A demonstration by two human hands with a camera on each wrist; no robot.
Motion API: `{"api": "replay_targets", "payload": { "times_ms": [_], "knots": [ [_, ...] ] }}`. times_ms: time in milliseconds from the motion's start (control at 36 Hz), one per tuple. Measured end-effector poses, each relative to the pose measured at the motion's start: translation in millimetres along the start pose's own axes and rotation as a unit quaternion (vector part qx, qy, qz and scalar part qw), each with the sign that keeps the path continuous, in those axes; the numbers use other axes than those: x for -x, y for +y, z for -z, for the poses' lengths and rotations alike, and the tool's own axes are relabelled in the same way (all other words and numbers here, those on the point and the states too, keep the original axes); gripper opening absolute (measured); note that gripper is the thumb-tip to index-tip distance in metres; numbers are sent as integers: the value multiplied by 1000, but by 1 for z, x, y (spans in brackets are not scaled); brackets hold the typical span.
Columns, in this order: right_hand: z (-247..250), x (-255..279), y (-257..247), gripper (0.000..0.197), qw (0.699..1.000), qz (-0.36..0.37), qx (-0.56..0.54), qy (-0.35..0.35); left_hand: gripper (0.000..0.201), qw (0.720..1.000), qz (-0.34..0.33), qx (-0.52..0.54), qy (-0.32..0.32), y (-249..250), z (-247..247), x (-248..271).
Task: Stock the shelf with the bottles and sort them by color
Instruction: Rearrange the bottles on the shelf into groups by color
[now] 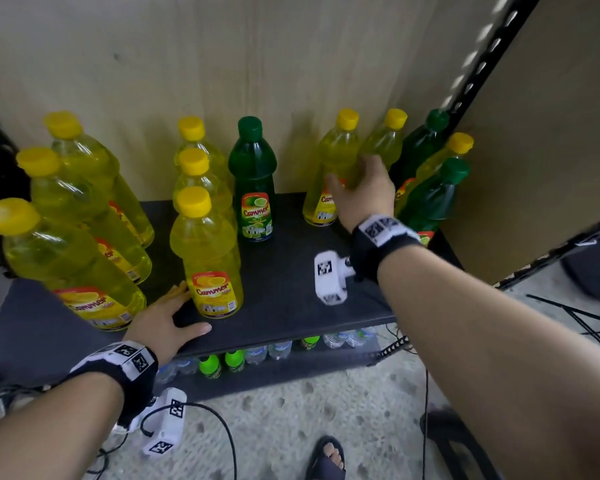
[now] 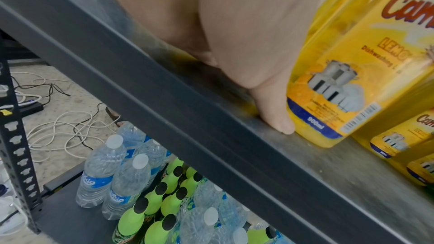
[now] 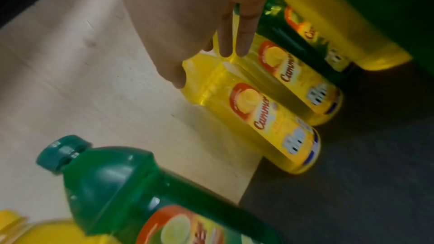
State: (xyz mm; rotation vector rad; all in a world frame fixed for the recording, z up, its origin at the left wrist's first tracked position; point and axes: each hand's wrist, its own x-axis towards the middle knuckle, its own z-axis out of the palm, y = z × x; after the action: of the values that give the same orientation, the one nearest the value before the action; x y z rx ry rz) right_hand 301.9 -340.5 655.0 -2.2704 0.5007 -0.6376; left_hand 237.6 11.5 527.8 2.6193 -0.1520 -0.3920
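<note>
Yellow and green dish-soap bottles stand on the dark shelf [image 1: 291,271]. Three big yellow ones [image 1: 84,209] crowd the left, and a column of three yellow ones [image 1: 208,251] stands mid-shelf beside a green bottle [image 1: 253,178]. At the right, yellow bottles [image 1: 329,157] and green bottles [image 1: 437,199] are mixed. My right hand [image 1: 352,174] reaches into that group with straight fingers [image 3: 244,40] by a yellow bottle's shoulder [image 3: 211,73], holding nothing. My left hand [image 1: 181,311] rests flat on the shelf's front edge, its thumb [image 2: 274,110] touching a yellow bottle's base [image 2: 340,81].
A wooden back panel [image 1: 222,64] closes the shelf behind. A black perforated post [image 1: 478,67] stands at the right. The lower shelf holds water bottles [image 2: 98,177] and lime-green bottles [image 2: 152,201]. Cables [image 2: 58,127] and a sandalled foot [image 1: 326,459] are on the floor.
</note>
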Motion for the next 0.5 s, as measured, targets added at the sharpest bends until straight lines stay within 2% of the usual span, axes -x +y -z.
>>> {"api": "replay_targets", "payload": {
  "times_ms": [83, 278, 500],
  "knots": [
    [0, -31, -14, 77, 999, -13, 42, -31, 81, 1000, -7, 2, 0, -1, 1, 2],
    [-8, -61, -20, 87, 995, -16, 76, -70, 80, 1000, -9, 5, 0, 0, 0, 2],
    [-5, -38, -10, 73, 984, 54, 129, -109, 80, 1000, -12, 2, 0, -1, -1, 1]
  ]
}}
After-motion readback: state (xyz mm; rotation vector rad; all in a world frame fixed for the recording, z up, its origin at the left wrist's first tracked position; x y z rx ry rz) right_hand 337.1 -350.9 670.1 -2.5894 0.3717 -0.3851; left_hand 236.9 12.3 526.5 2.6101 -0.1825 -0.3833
